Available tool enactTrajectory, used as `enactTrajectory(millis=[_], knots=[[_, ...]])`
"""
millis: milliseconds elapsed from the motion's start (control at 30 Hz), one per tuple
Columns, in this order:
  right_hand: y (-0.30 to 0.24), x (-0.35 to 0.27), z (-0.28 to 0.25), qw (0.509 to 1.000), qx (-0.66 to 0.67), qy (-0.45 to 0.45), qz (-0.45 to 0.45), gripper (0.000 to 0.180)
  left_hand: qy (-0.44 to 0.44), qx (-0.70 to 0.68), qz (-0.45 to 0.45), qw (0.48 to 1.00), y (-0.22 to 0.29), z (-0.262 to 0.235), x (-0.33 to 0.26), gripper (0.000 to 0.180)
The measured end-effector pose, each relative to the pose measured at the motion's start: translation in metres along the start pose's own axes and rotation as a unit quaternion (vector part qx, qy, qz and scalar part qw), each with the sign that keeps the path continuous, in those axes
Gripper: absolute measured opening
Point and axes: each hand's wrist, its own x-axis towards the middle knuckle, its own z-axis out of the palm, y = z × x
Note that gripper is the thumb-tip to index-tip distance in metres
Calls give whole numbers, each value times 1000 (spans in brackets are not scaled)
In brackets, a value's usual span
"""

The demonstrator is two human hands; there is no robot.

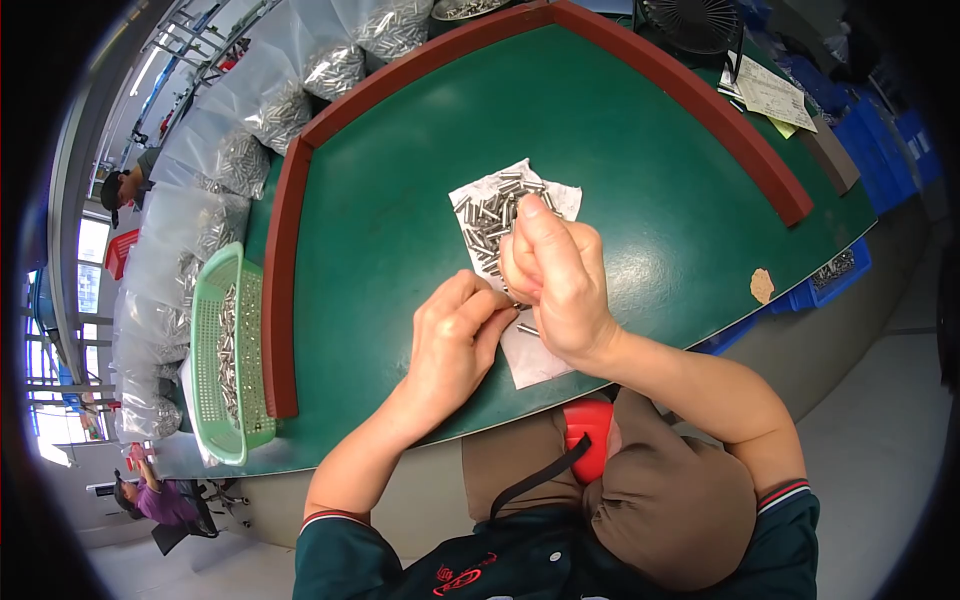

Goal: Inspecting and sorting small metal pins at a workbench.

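A sheet of white paper (535,362) lies on the green table, its far part covered by a heap of short silvery metal pins (487,222). My left hand (450,335) is closed in a pinch at the near side of the heap, with a small metal piece like one of the pins at its fingertips. Right beside it, my right hand (560,285) is curled into a fist, thumb on top, over the paper. Whatever that fist holds is hidden by its fingers. One loose pin (528,329) rests on the paper between my hands.
Dark red raised edging (285,290) borders the green tabletop (400,180). Left of it stand a light green basket (212,400) of metal parts and several filled plastic bags (240,160). A black fan (695,25) and papers (770,95) sit at far right; blue bins (830,280) are beyond the edge.
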Motion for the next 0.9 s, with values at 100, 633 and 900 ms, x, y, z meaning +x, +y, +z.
enactTrajectory(millis=[100,633,900], knots=[[3,-4,-2,999,-15,-19,-24,42,4,8,23,1000,-2,-3,0,15],[4,-2,-9,999,-33,5,-22,45,-53,-608,-345,713,-16,-28,3,21],[-2,0,-10,1000,-15,16,-6,45,-75,-118,-44,989,8,-10,-6,17]])
